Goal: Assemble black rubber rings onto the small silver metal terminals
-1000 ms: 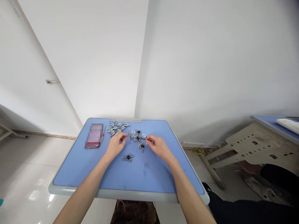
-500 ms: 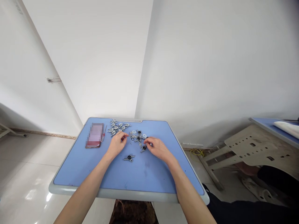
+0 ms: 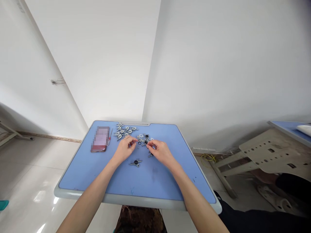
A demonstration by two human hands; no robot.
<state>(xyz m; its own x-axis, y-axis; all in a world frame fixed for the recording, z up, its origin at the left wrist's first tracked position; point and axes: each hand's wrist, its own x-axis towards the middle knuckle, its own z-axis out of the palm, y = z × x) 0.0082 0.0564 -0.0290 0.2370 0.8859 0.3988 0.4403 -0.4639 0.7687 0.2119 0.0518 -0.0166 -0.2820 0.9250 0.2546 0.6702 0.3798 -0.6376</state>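
My left hand point(image 3: 125, 148) hovers at the left edge of a loose group of small metal parts, its thumb and fingertips drawn nearly together. Anything between them is too small to make out. From the other side, my right hand point(image 3: 160, 150) reaches into the same group in a pinch, and its fingers partly cover the pieces there. A metal piece with a black round knob point(image 3: 146, 142) lies between the hands, beside a dark ring point(image 3: 139, 143). Nearer to me rests another black-knobbed metal piece point(image 3: 135, 162).
Behind my left hand is a pile of silvery metal parts point(image 3: 125, 130). A phone point(image 3: 100, 139) and a thin pen-like tool point(image 3: 110, 136) lie at the left of the blue table point(image 3: 82, 174). Another desk point(image 3: 262, 152) and a person's dark-clothed leg point(image 3: 291, 191) are at right.
My right hand has moved slightly left, over the parts, closer to my left hand. The left fingertips have shifted right toward the small parts. The camera view has shifted a little.
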